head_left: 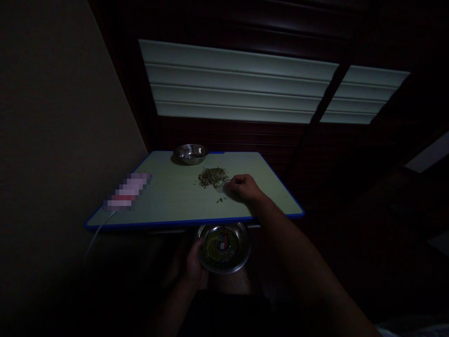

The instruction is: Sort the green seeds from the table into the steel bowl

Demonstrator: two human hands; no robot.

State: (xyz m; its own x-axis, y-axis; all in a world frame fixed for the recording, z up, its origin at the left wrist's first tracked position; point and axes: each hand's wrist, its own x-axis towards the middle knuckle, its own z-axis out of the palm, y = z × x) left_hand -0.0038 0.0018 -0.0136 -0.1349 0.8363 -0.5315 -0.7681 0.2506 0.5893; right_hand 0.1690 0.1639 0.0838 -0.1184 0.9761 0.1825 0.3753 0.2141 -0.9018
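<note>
By the left hand (194,263), curled at its side, a metal bowl (243,248) is held below the near edge of the table (171,196); by the right hand (242,186), a translucent piece (223,187) is pinched. Behind, pale slatted panels (235,89) are dimly lit. Toward the table's blue-rimmed far edge, a second bowl (191,160) is set; well inside, a granule pile (212,177) is spread.

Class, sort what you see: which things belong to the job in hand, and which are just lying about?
Belong, it seems:
pile of small grains
pale piece at the right hand
metal bowl in the left hand
table under the grains
perhaps the second bowl near the table's far edge

Apparently just lying about:
pixelated pink object
white cable leading from it
</note>
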